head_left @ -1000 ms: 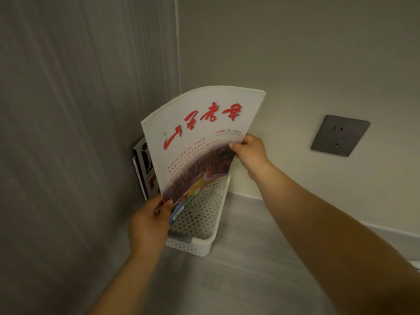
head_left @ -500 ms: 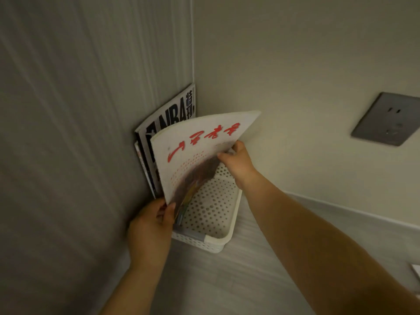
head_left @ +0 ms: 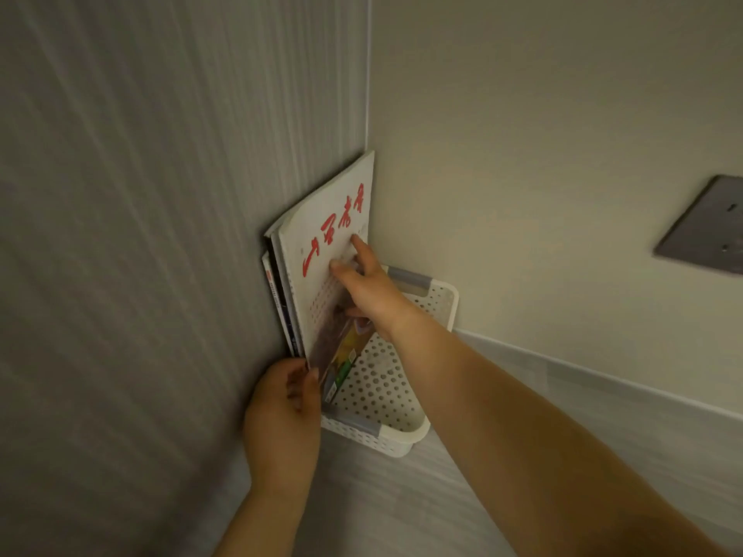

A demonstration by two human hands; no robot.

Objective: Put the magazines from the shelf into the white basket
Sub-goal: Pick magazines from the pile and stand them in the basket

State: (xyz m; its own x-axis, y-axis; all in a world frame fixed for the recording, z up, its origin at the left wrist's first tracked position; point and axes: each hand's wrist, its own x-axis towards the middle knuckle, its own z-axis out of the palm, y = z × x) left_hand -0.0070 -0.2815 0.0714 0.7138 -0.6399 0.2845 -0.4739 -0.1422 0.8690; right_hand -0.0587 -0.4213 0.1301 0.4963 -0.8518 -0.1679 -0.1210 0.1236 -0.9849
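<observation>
1. Setting: a grey grained panel (head_left: 140, 235) on the left meets a beige wall (head_left: 522, 154) at a far corner. A dark socket plate (head_left: 703, 227) sits on the wall at the far right, well apart from the work. A pale skirting strip (head_left: 603, 379) runs along the foot of the wall above a grey surface (head_left: 402, 508).
2. Obstruction: the right forearm crosses the frame from the near right and covers part of the basket's right wall. The right hand (head_left: 370, 287) hides the middle of the front cover.
3. White magazine (head_left: 333, 219): a white cover with large red brush characters near the top and a dark, multicoloured picture near the bottom. It stands nearly upright on its lower edge and leans left.
4. Hands: the right hand lies flat on the cover with its fingers stretched out, pressing it leftward. The left hand (head_left: 281, 420) pinches the near lower corner of the white magazine between its thumb and curled fingers.
5. White basket (head_left: 374, 440): perforated, with a grey handle (head_left: 410, 281) at the far end and another at the near end, set in the corner against the panel. It holds the white magazine at the front and other magazines (head_left: 281, 299) behind it, next to the panel. Their exact count cannot be told.
</observation>
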